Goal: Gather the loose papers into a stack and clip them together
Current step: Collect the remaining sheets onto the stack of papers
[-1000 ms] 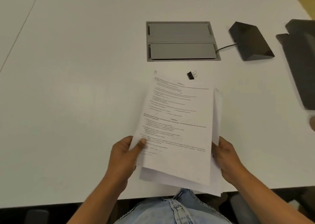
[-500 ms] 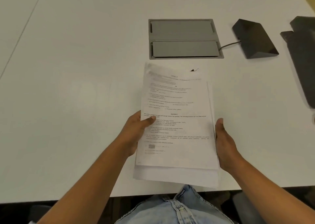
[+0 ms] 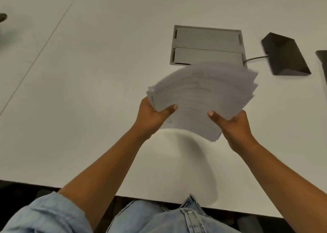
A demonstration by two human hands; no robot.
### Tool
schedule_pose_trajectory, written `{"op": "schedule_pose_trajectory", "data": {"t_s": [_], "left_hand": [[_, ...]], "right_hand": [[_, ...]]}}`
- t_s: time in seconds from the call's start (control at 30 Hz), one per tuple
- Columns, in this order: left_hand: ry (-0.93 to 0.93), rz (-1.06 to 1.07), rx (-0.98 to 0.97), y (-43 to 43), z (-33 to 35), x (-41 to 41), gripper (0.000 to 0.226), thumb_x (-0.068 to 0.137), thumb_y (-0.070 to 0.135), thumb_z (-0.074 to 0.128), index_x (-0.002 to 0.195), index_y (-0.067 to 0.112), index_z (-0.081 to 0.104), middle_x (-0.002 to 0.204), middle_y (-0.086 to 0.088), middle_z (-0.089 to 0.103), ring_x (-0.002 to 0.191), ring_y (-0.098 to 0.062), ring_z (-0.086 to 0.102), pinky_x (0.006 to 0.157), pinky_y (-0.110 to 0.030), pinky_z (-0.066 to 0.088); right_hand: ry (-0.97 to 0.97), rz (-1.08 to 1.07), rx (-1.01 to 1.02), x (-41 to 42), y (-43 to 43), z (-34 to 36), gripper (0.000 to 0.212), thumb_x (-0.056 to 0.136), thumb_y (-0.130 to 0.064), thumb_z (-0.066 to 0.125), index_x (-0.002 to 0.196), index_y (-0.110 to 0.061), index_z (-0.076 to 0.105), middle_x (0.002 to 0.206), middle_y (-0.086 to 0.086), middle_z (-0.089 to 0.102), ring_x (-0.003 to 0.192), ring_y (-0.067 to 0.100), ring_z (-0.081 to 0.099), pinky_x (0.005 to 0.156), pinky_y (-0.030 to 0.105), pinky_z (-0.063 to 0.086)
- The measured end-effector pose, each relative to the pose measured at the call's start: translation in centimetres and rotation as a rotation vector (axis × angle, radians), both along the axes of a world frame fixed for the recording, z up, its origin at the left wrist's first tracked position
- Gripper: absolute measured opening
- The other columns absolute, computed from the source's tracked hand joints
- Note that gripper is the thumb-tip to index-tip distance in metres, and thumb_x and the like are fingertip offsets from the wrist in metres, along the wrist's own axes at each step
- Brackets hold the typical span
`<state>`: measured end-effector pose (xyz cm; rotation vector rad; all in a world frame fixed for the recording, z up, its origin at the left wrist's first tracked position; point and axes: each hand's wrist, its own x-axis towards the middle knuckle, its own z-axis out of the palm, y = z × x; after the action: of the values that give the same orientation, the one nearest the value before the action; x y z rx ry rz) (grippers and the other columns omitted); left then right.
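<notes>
Clearly both hands were on the papers (image 3: pixel 201 98), lifted off the table (image 3: pixel 88 91), shadow underneath. Left hand (image 3: pixel 152 117) gripped the sheaf's 9 o'clock edge, thumb on top, fingers curled under and hidden. Right hand (image 3: pixel 233 124) gripped the 4 o'clock corner the same way, thumb pressed on the top sheet. Neither hand was spread wide; both pinched paper.

Papers were blurred and fanned, edges not flush, far end swung toward 1 o'clock. Probably a two-sided hold so the sheets could be squared up, likely by tapping an edge on the table. That's a guess from the grip.

Sheaf hung over the table centre, its far edge overlapping the near rim of the grey hatch (image 3: pixel 207 45) at 12 o'clock. Black wedge (image 3: pixel 284 55) with cable (image 3: pixel 256 57) sat at 2 o'clock, clear of the papers. Another dark thing (image 3: pixel 323 62) was cut off at the 3 o'clock frame edge; couldn't tell what.

No clip visible; possibly hidden under the sheaf, can't say. Stack gathered but not aligned, clipping not yet done. Risk: loose fanned sheets could slip out of the pinch.

Denim sleeve (image 3: pixel 44 215) and denim lap showed at 6 o'clock.
</notes>
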<state>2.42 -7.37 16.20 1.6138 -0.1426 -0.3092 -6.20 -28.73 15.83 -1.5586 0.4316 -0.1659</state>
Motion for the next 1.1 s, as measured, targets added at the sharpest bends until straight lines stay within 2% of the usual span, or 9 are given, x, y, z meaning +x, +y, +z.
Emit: {"op": "schedule_pose_trajectory", "data": {"t_s": [0.23, 0.37, 0.57, 0.67, 0.73, 0.83, 0.93, 1.03, 1.1], "left_hand": [[-0.035, -0.105, -0.021, -0.5, -0.1, 3.5, 0.022, 0.086, 0.027, 0.075, 0.107, 0.029, 0.072, 0.100, 0.008, 0.076, 0.095, -0.013, 0.072, 0.083, -0.040, 0.061], [-0.047, -0.190, -0.066, -0.4, 0.5, 5.1, 0.047, 0.075, 0.072, 0.060, 0.096, 0.033, 0.076, 0.088, 0.005, 0.075, 0.086, -0.020, 0.072, 0.073, -0.036, 0.059], [-0.024, -0.275, -0.060, -1.1, 0.2, 6.9, 0.050, 0.076, 0.083, 0.039, 0.088, 0.049, 0.073, 0.082, 0.015, 0.072, 0.082, -0.011, 0.069, 0.071, -0.029, 0.056], [-0.021, -0.290, -0.054, -1.4, -0.1, 7.6, 0.041, 0.072, 0.076, 0.058, 0.095, 0.045, 0.073, 0.091, 0.014, 0.076, 0.089, -0.013, 0.072, 0.075, -0.031, 0.062], [0.009, -0.266, 0.007, -1.6, -1.2, 7.8, 0.023, 0.075, 0.054, 0.075, 0.097, 0.046, 0.071, 0.097, 0.014, 0.077, 0.093, -0.013, 0.073, 0.079, -0.038, 0.063], [0.068, -0.208, 0.044, -1.8, -2.8, 7.3, 0.026, 0.083, 0.024, 0.078, 0.098, 0.043, 0.071, 0.101, 0.009, 0.077, 0.094, -0.014, 0.074, 0.081, -0.045, 0.062], [0.037, -0.148, 0.011, -2.4, -2.7, 6.7, 0.032, 0.085, 0.012, 0.075, 0.093, 0.043, 0.071, 0.092, 0.020, 0.077, 0.090, -0.003, 0.073, 0.080, -0.031, 0.061], [-0.069, -0.101, -0.041, -3.0, -1.2, 6.4, 0.044, 0.080, 0.002, 0.077, 0.086, 0.044, 0.069, 0.081, 0.030, 0.073, 0.084, 0.008, 0.070, 0.071, -0.012, 0.055], [-0.146, -0.085, -0.064, -3.3, -0.5, 6.5, 0.046, 0.075, 0.001, 0.080, 0.094, 0.041, 0.067, 0.085, 0.033, 0.072, 0.089, 0.009, 0.068, 0.072, -0.010, 0.053]], "right_hand": [[-0.069, -0.102, -0.007, 2.1, 0.8, -0.1, 0.044, 0.070, -0.025, 0.080, 0.111, -0.034, 0.067, 0.112, 0.001, 0.071, 0.108, 0.020, 0.066, 0.084, 0.035, 0.055], [-0.099, -0.152, -0.021, 2.7, 0.9, 0.2, 0.035, 0.070, -0.025, 0.080, 0.102, -0.036, 0.072, 0.105, -0.004, 0.073, 0.105, 0.020, 0.067, 0.084, 0.035, 0.054], [-0.071, -0.145, -0.009, 3.1, 0.1, -0.6, 0.033, 0.072, -0.015, 0.074, 0.096, -0.036, 0.075, 0.099, -0.007, 0.076, 0.100, 0.015, 0.070, 0.086, 0.034, 0.055], [-0.037, -0.137, -0.014, 3.3, -0.7, -2.3, 0.038, 0.072, -0.013, 0.075, 0.106, -0.030, 0.070, 0.106, -0.002, 0.075, 0.105, 0.020, 0.068, 0.086, 0.035, 0.055], [0.018, -0.123, -0.007, 3.6, -1.3, -3.6, 0.036, 0.071, -0.016, 0.076, 0.102, -0.031, 0.070, 0.100, -0.008, 0.077, 0.101, 0.016, 0.070, 0.084, 0.030, 0.057], [0.084, -0.076, -0.047, 4.0, -1.4, -4.6, 0.033, 0.073, -0.017, 0.077, 0.101, -0.033, 0.068, 0.096, -0.019, 0.076, 0.099, 0.011, 0.070, 0.077, 0.022, 0.058], [0.070, -0.090, -0.063, 4.8, -1.5, -4.1, 0.031, 0.074, -0.024, 0.076, 0.102, -0.035, 0.067, 0.096, -0.022, 0.075, 0.096, 0.006, 0.070, 0.075, 0.021, 0.058], [-0.080, -0.125, -0.143, 5.2, -1.7, -2.0, 0.039, 0.078, -0.010, 0.074, 0.106, -0.034, 0.063, 0.098, -0.026, 0.073, 0.096, -0.001, 0.068, 0.077, 0.015, 0.054], [-0.157, -0.122, -0.224, 5.3, -2.1, -0.6, 0.045, 0.078, -0.005, 0.073, 0.106, -0.038, 0.062, 0.097, -0.035, 0.070, 0.096, -0.009, 0.065, 0.078, 0.010, 0.050]]}}
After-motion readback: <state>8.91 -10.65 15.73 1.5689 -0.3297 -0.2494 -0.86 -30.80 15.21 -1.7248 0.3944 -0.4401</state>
